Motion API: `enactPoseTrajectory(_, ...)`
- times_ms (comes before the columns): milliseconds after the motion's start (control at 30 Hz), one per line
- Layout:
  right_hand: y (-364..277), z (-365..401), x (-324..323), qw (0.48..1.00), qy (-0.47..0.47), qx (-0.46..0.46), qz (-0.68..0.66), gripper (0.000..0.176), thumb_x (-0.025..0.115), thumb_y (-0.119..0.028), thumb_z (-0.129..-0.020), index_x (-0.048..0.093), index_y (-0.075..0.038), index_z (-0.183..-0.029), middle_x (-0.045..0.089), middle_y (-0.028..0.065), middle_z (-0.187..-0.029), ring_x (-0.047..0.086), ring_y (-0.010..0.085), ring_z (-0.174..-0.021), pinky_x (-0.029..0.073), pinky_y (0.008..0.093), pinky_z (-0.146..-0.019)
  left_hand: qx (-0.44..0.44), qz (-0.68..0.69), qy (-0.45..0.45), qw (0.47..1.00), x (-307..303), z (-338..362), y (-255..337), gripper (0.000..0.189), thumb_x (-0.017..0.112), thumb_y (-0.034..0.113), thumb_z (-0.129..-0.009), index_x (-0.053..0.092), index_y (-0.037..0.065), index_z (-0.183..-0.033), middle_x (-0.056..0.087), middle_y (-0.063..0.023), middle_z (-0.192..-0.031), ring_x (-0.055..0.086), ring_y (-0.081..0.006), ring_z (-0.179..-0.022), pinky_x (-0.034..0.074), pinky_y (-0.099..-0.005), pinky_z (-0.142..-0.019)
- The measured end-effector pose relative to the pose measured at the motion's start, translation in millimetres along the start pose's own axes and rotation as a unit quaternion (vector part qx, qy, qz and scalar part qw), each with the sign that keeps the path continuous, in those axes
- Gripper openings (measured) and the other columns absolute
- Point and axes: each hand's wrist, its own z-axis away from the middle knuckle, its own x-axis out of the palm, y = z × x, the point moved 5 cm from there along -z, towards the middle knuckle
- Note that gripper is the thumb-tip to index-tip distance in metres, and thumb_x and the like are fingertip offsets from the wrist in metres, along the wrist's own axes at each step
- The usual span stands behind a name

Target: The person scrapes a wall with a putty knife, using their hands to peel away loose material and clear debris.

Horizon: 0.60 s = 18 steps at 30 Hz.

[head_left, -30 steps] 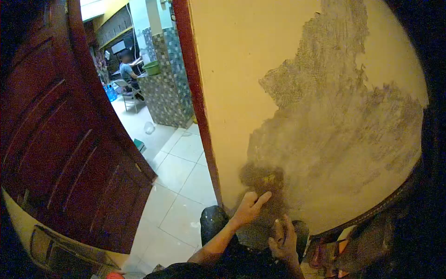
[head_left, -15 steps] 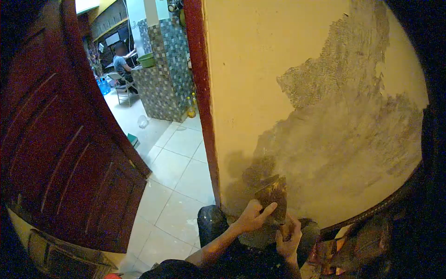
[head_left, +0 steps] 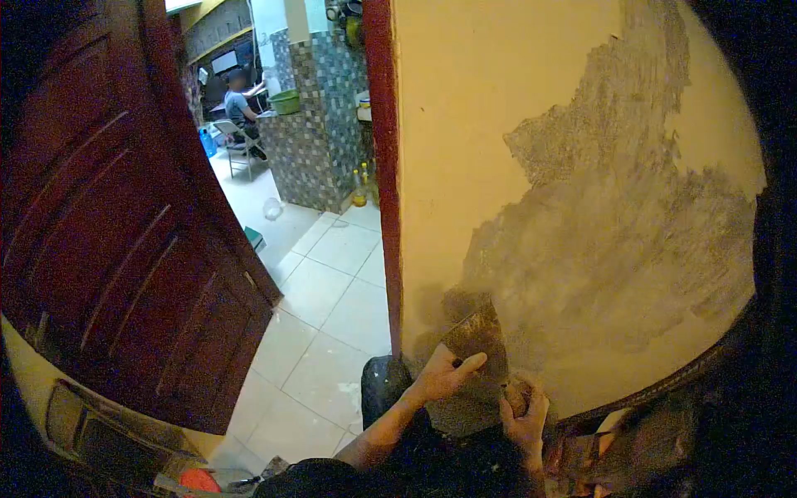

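A dark, stained putty knife (head_left: 480,336) is in front of me, its wide blade tilted up towards the wall. My right hand (head_left: 526,415) is closed around its brown, rounded handle (head_left: 516,400). My left hand (head_left: 444,375) is closed on the left edge of the blade, thumb lying across its face. A small black part shows by the left fingers; I cannot make out what it belongs to. Behind the blade stands a yellow wall (head_left: 452,166) with a large rough grey patch (head_left: 606,241). Shadows of the hands fall on the wall's lower part.
A dark red panelled door (head_left: 124,216) stands open at left, beside a red door frame (head_left: 384,166). Beyond lie a tiled floor (head_left: 332,307), a mosaic counter (head_left: 303,158) with a green basin (head_left: 285,102), bottles (head_left: 359,189), and a person (head_left: 239,108) seated far back.
The view has turned slightly left, so the doorway sits further right. Both hands stay on the putty knife; the right hand has shifted a little right and the blade shows more upright.
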Motion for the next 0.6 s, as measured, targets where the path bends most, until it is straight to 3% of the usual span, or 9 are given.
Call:
enactPoseTrajectory(67,-2.9,-1.5,-11.6,0.999,-0.011,-0.030,0.011,0.041,0.072,-0.011,-0.079,0.058,-0.001,-0.117,0.046,0.0016,-0.061,0.042,0.0167,-0.053,0.040,0.0303,-0.055,0.012,-0.006,0.034,0.999,-1.0,1.8,1.9,0.037,0.059,0.020,-0.098,0.057,0.001,-0.130,0.067,-0.0080,-0.116,0.062,-0.0219,-0.104,0.049,-0.0390,-0.091)
enactPoseTrajectory(133,10.4,4.8,-15.1,0.984,-0.126,0.121,0.021,0.046,0.076,-0.021,-0.076,0.060,-0.008,-0.118,0.069,0.0133,-0.086,0.067,0.0326,-0.075,0.054,0.0401,-0.070,-0.170,0.037,-0.031,0.984,2.0,3.5,-8.1,0.034,0.059,0.022,-0.099,0.059,0.001,-0.125,0.067,-0.0032,-0.108,0.062,-0.0157,-0.090,0.052,-0.0339,-0.080)
enactPoseTrajectory(267,12.9,8.9,-24.7,0.967,-0.223,0.117,0.044,0.036,0.077,-0.022,-0.077,0.063,-0.009,-0.108,0.064,0.0118,-0.075,0.063,0.0322,-0.064,0.052,0.0394,-0.061,-0.201,0.060,-0.047,0.977,19.3,0.0,15.4,0.032,0.058,0.028,-0.100,0.062,0.001,-0.117,0.067,-0.0012,-0.092,0.058,-0.0084,-0.078,0.050,-0.0277,-0.069)
enactPoseTrajectory(333,1.8,10.3,-27.7,0.966,-0.231,0.113,0.034,0.024,0.077,-0.022,-0.077,0.061,-0.010,-0.090,0.057,0.0106,-0.065,0.055,0.0326,-0.054,0.047,0.0410,-0.053,-0.170,-0.002,-0.034,0.985,27.2,-0.7,20.4,0.036,0.056,0.034,-0.101,0.066,-0.001,-0.093,0.059,-0.0008,-0.068,0.051,-0.0052,-0.065,0.043,-0.0263,-0.056)
enactPoseTrajectory(367,0.3,14.0,-28.8,0.965,-0.232,0.117,0.033,0.024,0.077,-0.022,-0.077,0.061,-0.010,-0.090,0.057,0.0106,-0.065,0.055,0.0326,-0.054,0.047,0.0410,-0.053,-0.174,-0.003,-0.035,0.984,30.3,3.8,-3.4,0.036,0.056,0.034,-0.101,0.066,-0.001,-0.093,0.059,-0.0008,-0.068,0.051,-0.0052,-0.065,0.043,-0.0263,-0.056)
enactPoseTrajectory(433,-3.5,17.6,-33.0,0.971,-0.221,0.084,0.027,0.026,0.077,-0.021,-0.078,0.053,-0.010,-0.077,0.054,0.0098,-0.062,0.050,0.0324,-0.051,0.043,0.0424,-0.050,-0.136,-0.029,-0.085,0.987,37.1,7.4,-43.2,0.044,0.056,0.035,-0.099,0.054,0.007,-0.133,0.065,0.0002,-0.105,0.056,-0.0099,-0.070,0.046,-0.0255,-0.059)
enactPoseTrajectory(467,-2.2,20.7,-33.5,0.971,-0.220,0.086,0.025,0.026,0.077,-0.021,-0.078,0.053,-0.010,-0.077,0.054,0.0098,-0.062,0.050,0.0324,-0.051,0.043,0.0424,-0.050,-0.138,-0.030,-0.086,0.986,38.1,8.0,-42.2,0.044,0.056,0.035,-0.099,0.054,0.007,-0.133,0.065,0.0002,-0.105,0.056,-0.0099,-0.070,0.046,-0.0255,-0.059)
enactPoseTrajectory(533,-0.5,28.5,-35.3,0.977,-0.191,0.093,-0.008,0.030,0.077,-0.021,-0.077,0.049,-0.010,-0.075,0.054,0.0100,-0.062,0.051,0.0333,-0.051,0.041,0.0437,-0.049,-0.249,-0.042,-0.175,0.952,46.0,14.3,-41.2,0.044,0.054,0.032,-0.100,0.051,0.007,-0.137,0.062,-0.0030,-0.114,0.055,-0.0126,-0.078,0.049,-0.0281,-0.066)
enactPoseTrajectory(600,-2.2,29.6,-35.5,0.975,-0.193,0.108,-0.002,0.030,0.076,-0.022,-0.078,0.049,-0.009,-0.076,0.054,0.0104,-0.061,0.052,0.0334,-0.051,0.041,0.0436,-0.049,-0.205,-0.047,-0.159,0.965,47.8,14.7,-41.3,0.044,0.054,0.031,-0.101,0.050,0.007,-0.138,0.061,-0.0042,-0.116,0.054,-0.0143,-0.082,0.049,-0.0304,-0.071)
